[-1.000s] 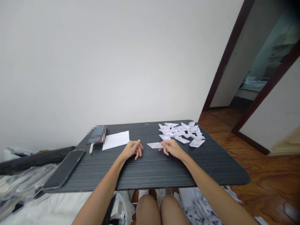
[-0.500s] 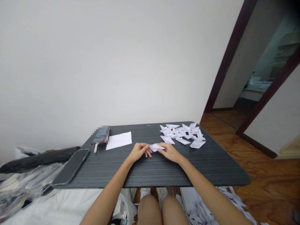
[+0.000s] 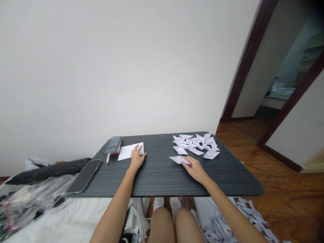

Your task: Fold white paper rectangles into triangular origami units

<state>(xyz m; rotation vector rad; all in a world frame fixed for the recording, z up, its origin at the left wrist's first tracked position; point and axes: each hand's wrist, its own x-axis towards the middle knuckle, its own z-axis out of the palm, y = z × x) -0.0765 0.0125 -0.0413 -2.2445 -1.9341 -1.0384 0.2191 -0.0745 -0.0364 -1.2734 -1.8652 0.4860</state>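
In front of you stands a plain white wall (image 3: 126, 67), evenly lit, with a dark, streaked tabletop (image 3: 157, 180) before it. To your right, a dark reddish-brown door frame (image 3: 246, 67) opens onto a dimmer room (image 3: 286, 76). The floor (image 3: 240, 141) shows brown wood grain; a dark skirting board (image 3: 280, 158) edges the pale right-hand wall (image 3: 298, 128).

the left grip (image 3: 137, 158) is palm down, its fingers (image 3: 135, 150) parted and pointing forward, thumb (image 3: 144, 155) out to the right. the right grip (image 3: 193, 166) is closed in a pinch, pointing inward. both bare forearms (image 3: 119, 198) slant inward from below, wrists (image 3: 207, 181) nearly straight.
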